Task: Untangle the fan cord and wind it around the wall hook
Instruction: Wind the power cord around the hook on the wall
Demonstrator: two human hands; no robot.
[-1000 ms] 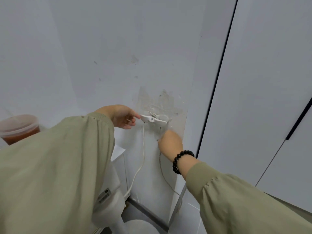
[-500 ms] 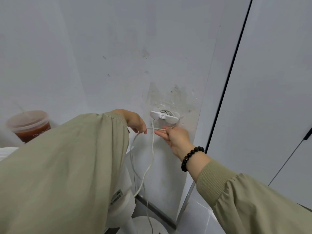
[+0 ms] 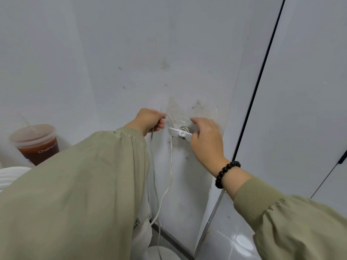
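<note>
Far off to the left of the fingers we've got a lidded plastic cup [image 3: 35, 145] of dark drink, standing well apart from the action. Next comes the olive sleeve [image 3: 84, 194] filling the near view. At its end the left hand [image 3: 149, 120] is up at the wall [image 3: 131, 53], fingers [image 3: 161, 126] curled tight round the cord [image 3: 171, 166]. A grey loop pokes out above those fingers and arcs rightward toward the hook [image 3: 177, 131].

Below the fingers we see two strands. One drops down along the sleeve. The other, white, hangs from the hook and falls in a slack curve toward the fan [image 3: 169, 254], whose white base shows at the bottom edge.

The hook is a white bar on a scuffed patch of wall, just right of the left fingers, and we can see turns of cord bunched behind it.

Now the right hand [image 3: 205, 141]: it sits at the hook's right end, thumb against the bar, fingers [image 3: 197, 121] reaching over the top toward the wall. They're blurred, so we cannot tell if they're pinching anything. A black bead bracelet [image 3: 226, 173] rings that wrist.

Further right of the fingers there's a pale panel [image 3: 304, 91] with a dark vertical gap, and glossy floor [image 3: 234, 244] below.
</note>
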